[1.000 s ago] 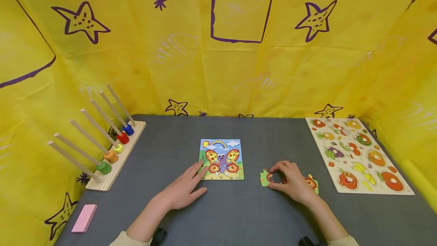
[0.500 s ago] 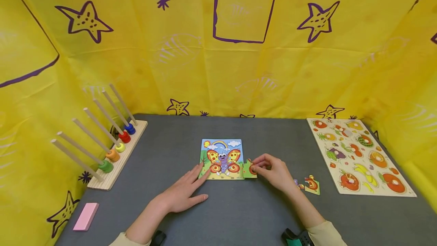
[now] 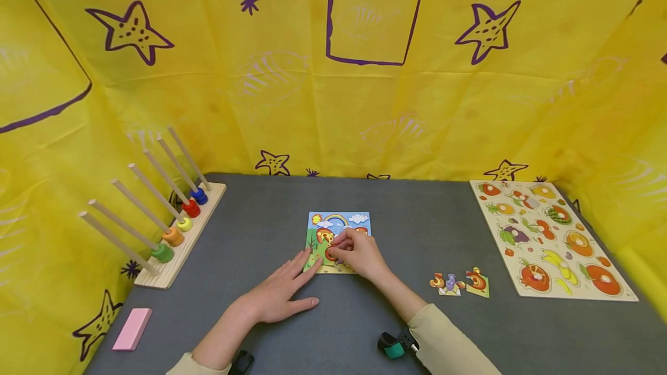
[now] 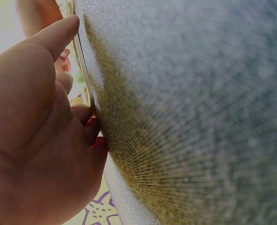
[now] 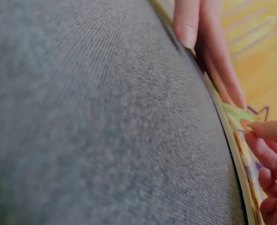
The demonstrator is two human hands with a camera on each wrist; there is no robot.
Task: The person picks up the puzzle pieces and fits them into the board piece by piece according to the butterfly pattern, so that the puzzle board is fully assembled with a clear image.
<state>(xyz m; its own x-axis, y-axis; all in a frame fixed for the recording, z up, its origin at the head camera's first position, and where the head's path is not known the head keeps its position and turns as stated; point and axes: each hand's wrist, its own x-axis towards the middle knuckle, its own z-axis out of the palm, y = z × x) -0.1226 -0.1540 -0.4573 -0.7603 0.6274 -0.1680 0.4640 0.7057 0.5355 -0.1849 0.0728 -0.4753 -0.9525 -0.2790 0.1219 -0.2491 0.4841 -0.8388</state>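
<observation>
A square butterfly puzzle board (image 3: 339, 220) lies flat at the middle of the table. Over its lower left part, my right hand (image 3: 365, 256) pinches a green-and-red puzzle piece (image 3: 319, 252) between thumb and fingers. The right wrist view shows the thumb and finger of the right hand (image 5: 272, 159) at the piece, close above the board's edge; whether it lies flush cannot be told. My left hand (image 3: 278, 294) rests with extended fingers at the board's lower left edge. Two loose pieces, one with purple (image 3: 449, 284) and one red-and-green (image 3: 477, 283), lie at right.
A wooden peg rack (image 3: 167, 262) with coloured rings stands at left. Below it lies a pink block (image 3: 132, 329). At the right is a fruit peg puzzle board (image 3: 554, 247). Yellow patterned cloth (image 3: 333, 120) hangs around the back and sides of the grey table (image 3: 417, 207).
My right hand has carried the puzzle piece leftward from the right side of the table onto the board's lower left. My left hand has stayed at the board's edge.
</observation>
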